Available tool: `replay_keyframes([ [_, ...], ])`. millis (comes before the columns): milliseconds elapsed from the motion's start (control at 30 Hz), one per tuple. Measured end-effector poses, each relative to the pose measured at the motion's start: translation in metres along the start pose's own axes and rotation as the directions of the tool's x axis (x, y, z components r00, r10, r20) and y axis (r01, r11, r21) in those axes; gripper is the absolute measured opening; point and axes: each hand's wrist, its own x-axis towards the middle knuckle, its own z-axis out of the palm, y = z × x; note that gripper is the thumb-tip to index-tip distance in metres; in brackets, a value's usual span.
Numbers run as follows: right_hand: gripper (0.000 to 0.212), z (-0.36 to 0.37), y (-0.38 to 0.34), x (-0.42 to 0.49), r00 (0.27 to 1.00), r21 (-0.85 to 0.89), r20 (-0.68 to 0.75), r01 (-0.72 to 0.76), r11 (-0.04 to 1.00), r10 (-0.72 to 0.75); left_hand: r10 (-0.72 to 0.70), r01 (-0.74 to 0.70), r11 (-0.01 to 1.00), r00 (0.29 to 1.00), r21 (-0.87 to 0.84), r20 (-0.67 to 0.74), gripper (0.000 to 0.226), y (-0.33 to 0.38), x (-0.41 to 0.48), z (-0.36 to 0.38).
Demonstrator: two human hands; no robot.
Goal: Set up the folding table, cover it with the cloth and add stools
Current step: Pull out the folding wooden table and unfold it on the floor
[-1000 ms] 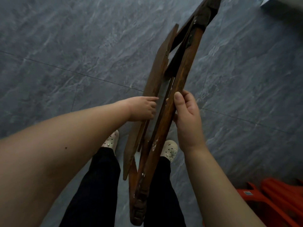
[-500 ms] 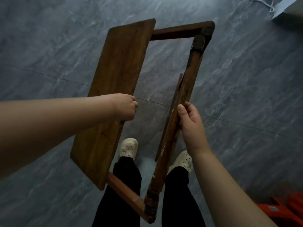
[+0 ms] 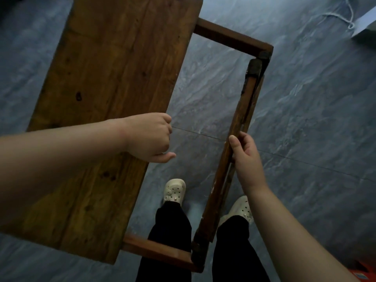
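Observation:
A dark brown wooden folding table (image 3: 105,102) is spread open in front of me above the grey floor. Its wide plank panel fills the left, tilted flat towards the camera. Two cross rails, one far (image 3: 230,37) and one near (image 3: 158,252), join it to a long side rail (image 3: 227,159) on the right. My left hand (image 3: 151,137) grips the panel's right edge, fingers curled under. My right hand (image 3: 244,157) holds the side rail near its middle, thumb on top.
My two legs in dark trousers and white clogs (image 3: 175,190) stand under the open frame. An orange plastic thing (image 3: 362,273) shows at the bottom right corner. A pale object with a white cord (image 3: 350,21) lies on the floor top right.
The folded table has been pulled apart: my left hand swung the plank panel out to the left and flatter, while my right hand kept the side rail. The frame now gapes wide.

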Motion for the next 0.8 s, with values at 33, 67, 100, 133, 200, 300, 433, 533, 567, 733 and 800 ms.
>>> replay_keyframes([
  [33, 0.027, -0.005, 0.002, 0.0, 1.0, -0.026, 0.0, 0.021, 0.999, -0.021, 0.009, -0.008, 1.0, 1.0, 0.004, -0.024, 0.061, 0.001, 0.003, -0.001],
  [67, 0.032, -0.012, 0.007, 0.0, 0.999, -0.061, 0.001, 0.045, 0.997, -0.045, 0.021, -0.021, 1.0, 0.999, 0.008, -0.04, 0.06, 0.003, 0.006, -0.002],
  [100, 0.039, -0.02, 0.011, 0.001, 0.998, -0.101, 0.009, 0.064, 0.993, -0.064, 0.029, -0.028, 0.999, 0.998, 0.017, -0.057, 0.059, 0.005, 0.01, -0.002],
  [133, 0.043, -0.027, 0.016, 0.001, 0.997, -0.144, 0.019, 0.076, 0.987, -0.074, 0.036, -0.034, 0.999, 0.997, 0.025, -0.073, 0.058, 0.006, 0.013, -0.002],
  [200, 0.04, -0.044, 0.03, 0.006, 0.996, -0.282, 0.054, 0.084, 0.956, -0.072, 0.048, -0.047, 0.999, 0.994, 0.016, -0.098, 0.058, 0.006, 0.017, 0.0],
  [300, 0.024, -0.066, 0.051, 0.019, 0.942, -0.717, 0.329, 0.299, 0.629, -0.074, 0.047, -0.047, 0.999, 0.992, 0.003, -0.118, 0.058, 0.009, 0.022, 0.002],
  [433, 0.046, -0.071, 0.071, 0.033, 0.76, -0.754, 0.649, 0.638, 0.16, 0.029, 0.056, -0.056, 0.998, 0.988, 0.006, -0.142, 0.058, 0.01, 0.026, 0.005],
  [533, 0.056, -0.067, 0.069, 0.036, 0.703, -0.716, 0.678, 0.698, -0.024, 0.215, 0.082, -0.08, 0.997, 0.984, 0.019, -0.157, 0.058, 0.01, 0.028, 0.006],
  [567, 0.055, -0.066, 0.068, 0.039, 0.69, -0.693, 0.668, 0.713, -0.105, 0.278, 0.085, -0.082, 0.996, 0.984, 0.024, -0.159, 0.057, 0.009, 0.027, 0.005],
  [733, 0.049, -0.071, 0.084, 0.05, 0.64, -0.559, 0.696, 0.767, -0.315, 0.324, 0.078, -0.081, 0.997, 0.986, -0.015, -0.15, 0.059, 0.01, 0.027, 0.009],
  [800, 0.043, -0.073, 0.089, 0.054, 0.607, -0.506, 0.723, 0.791, -0.344, 0.331, 0.071, -0.076, 0.997, 0.987, -0.024, -0.143, 0.06, 0.01, 0.027, 0.009],
])
